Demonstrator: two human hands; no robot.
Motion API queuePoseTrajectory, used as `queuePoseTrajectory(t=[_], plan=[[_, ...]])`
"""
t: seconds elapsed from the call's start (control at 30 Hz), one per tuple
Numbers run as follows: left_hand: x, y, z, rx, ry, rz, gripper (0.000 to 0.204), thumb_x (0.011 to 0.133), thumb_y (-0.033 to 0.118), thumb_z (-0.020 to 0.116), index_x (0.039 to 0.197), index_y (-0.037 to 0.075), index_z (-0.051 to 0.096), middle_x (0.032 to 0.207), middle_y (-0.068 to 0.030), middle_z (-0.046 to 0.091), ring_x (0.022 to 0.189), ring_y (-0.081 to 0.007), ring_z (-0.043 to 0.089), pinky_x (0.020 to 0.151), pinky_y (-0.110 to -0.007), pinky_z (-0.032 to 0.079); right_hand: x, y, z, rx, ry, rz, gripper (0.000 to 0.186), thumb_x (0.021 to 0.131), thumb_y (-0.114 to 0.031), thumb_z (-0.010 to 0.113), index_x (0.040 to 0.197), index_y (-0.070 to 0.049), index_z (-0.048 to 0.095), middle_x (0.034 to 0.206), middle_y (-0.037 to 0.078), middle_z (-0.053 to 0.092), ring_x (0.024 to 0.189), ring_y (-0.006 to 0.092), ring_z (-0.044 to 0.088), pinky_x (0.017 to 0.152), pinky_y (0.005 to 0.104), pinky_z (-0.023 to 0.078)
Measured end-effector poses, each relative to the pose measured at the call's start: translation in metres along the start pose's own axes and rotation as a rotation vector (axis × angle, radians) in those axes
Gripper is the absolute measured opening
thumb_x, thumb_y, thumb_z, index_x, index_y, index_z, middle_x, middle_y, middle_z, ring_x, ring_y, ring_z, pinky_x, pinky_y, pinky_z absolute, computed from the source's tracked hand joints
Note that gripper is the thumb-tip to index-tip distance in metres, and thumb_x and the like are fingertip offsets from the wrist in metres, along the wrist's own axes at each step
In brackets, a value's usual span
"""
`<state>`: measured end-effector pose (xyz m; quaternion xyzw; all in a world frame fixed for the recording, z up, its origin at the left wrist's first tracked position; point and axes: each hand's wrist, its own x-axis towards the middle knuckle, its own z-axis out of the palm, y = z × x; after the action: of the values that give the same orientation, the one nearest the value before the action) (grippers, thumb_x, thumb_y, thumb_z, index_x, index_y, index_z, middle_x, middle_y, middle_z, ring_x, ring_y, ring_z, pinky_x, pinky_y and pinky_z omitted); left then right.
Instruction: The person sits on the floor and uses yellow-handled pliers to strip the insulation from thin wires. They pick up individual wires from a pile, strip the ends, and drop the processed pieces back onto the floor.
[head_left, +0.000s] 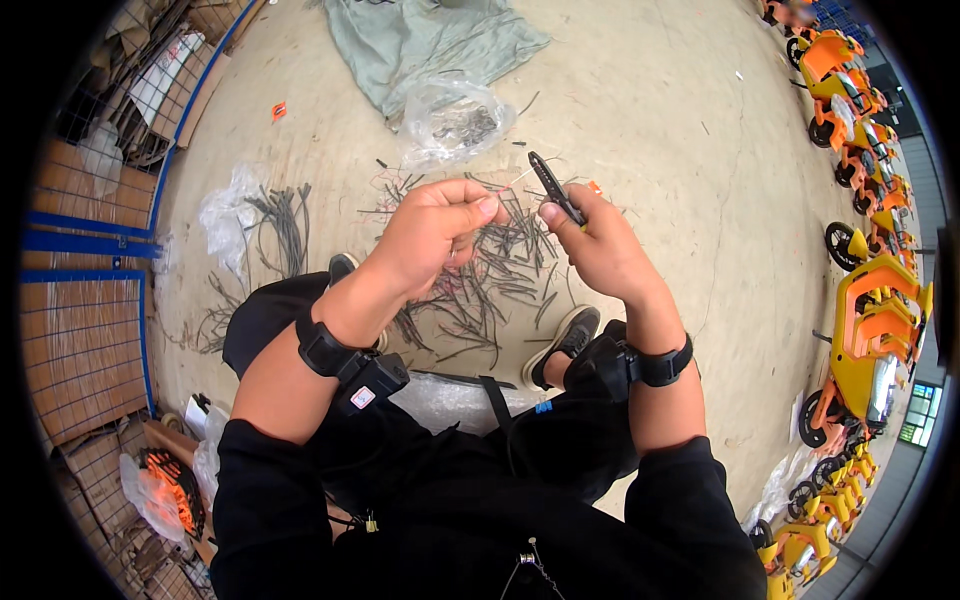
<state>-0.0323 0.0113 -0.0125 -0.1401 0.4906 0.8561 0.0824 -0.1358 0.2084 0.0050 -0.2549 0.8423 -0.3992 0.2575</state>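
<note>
Black, thin, stiff clip (556,187), judged light and slightly springy; best pinched at its near end; held raised above floor, right of centre, by right hand (600,250), thumb and fingers closed on it; left hand (435,232) just beside, curled shut, contents hidden; dark strips (480,290) littered below.

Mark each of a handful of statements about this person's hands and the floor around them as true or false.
1. The right hand holds a black pair of cutters. True.
2. The left hand rests flat on the floor. False: it is raised, its fingers curled, close to the right hand.
3. Dark wire pieces lie scattered on the concrete floor below the hands. True.
4. The yellow and orange ride-on toys stand on the person's left. False: they line the right side.
5. A clear plastic bag lies beyond the hands. True.
</note>
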Motion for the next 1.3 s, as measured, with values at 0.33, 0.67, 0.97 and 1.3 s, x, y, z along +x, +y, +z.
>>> queuePoseTrajectory(t=[0.33, 0.67, 0.97, 1.3], plan=[[0.0, 0.001, 0.004, 0.012, 0.023, -0.018, 0.018, 0.095, 0.015, 0.058, 0.094, -0.002, 0.064, 0.069, 0.0033, 0.05, 0.049, -0.0034, 0.03, 0.046, -0.021, 0.027, 0.001, 0.005, -0.015, -0.056, 0.112, 0.046, 0.031, 0.096, -0.03, 0.059, 0.098, 0.001, 0.059, 0.076, 0.014, 0.06, 0.072, 0.0235, 0.058, 0.067, 0.0362, 0.046], [-0.009, 0.007, -0.002, 0.197, 0.15, 0.061, 0.016, 0.096, 0.015, 0.057, 0.095, 0.0, 0.064, 0.081, -0.0022, 0.063, 0.05, -0.0035, 0.035, 0.046, -0.021, 0.03, 0.018, 0.047, -0.062, 0.26, 0.477, 0.128, 0.034, 0.1, -0.033, 0.052, 0.112, -0.002, 0.059, 0.091, 0.004, 0.059, 0.073, 0.0112, 0.056, 0.064, 0.0286, 0.049], [-0.003, -0.002, 0.005, 0.291, 0.105, 0.218, 0.018, 0.096, 0.018, 0.059, 0.097, 0.001, 0.065, 0.086, -0.0017, 0.067, 0.055, -0.0018, 0.041, 0.048, -0.019, 0.032, -0.014, 0.001, 0.016, 0.371, -0.335, 0.074, 0.04, 0.102, -0.032, 0.05, 0.131, -0.005, 0.055, 0.095, 0.005, 0.06, 0.088, 0.0106, 0.054, 0.078, 0.0268, 0.046], [0.002, -0.006, 0.009, 0.449, 0.088, 0.215, 0.018, 0.096, 0.018, 0.058, 0.092, 0.003, 0.066, 0.079, 0.0022, 0.065, 0.056, 0.0, 0.038, 0.049, -0.018, 0.03, -0.014, -0.001, 0.019, 0.296, -0.332, -0.014, 0.036, 0.103, -0.027, 0.048, 0.127, -0.001, 0.055, 0.106, 0.004, 0.06, 0.088, 0.0119, 0.055, 0.081, 0.0295, 0.048]])
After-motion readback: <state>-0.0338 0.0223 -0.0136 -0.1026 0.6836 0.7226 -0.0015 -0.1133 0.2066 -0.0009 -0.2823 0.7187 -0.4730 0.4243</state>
